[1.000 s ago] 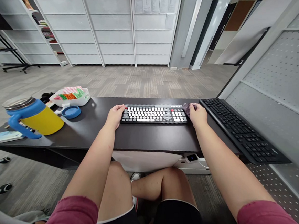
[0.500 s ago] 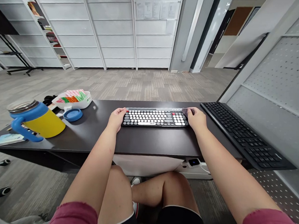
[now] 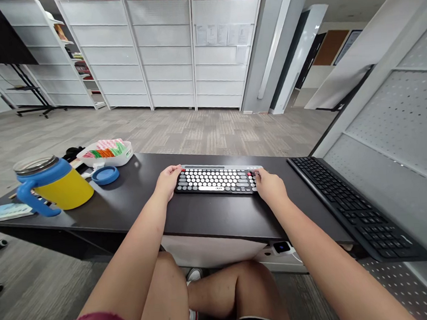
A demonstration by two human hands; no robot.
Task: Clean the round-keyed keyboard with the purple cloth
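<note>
A small retro keyboard (image 3: 215,179) with round white and grey keys lies on the dark table (image 3: 210,212) in front of me. My left hand (image 3: 167,181) is curled over its left end and holds it in place. My right hand (image 3: 271,187) rests closed on the keyboard's right end, covering the last keys. Only a sliver of the dark purplish cloth (image 3: 254,173) shows under its fingertips, next to a red key.
A long black keyboard (image 3: 350,203) lies at the right along a white perforated panel. At the left stand a yellow mug with blue handle (image 3: 58,184), a blue lid (image 3: 105,175), a white tray of coloured packets (image 3: 105,153) and a booklet (image 3: 6,212). White shelving stands behind.
My right hand with the cloth has slid left from beside the keyboard's right end onto its right keys. My left hand has stayed. The camera has tipped up a little.
</note>
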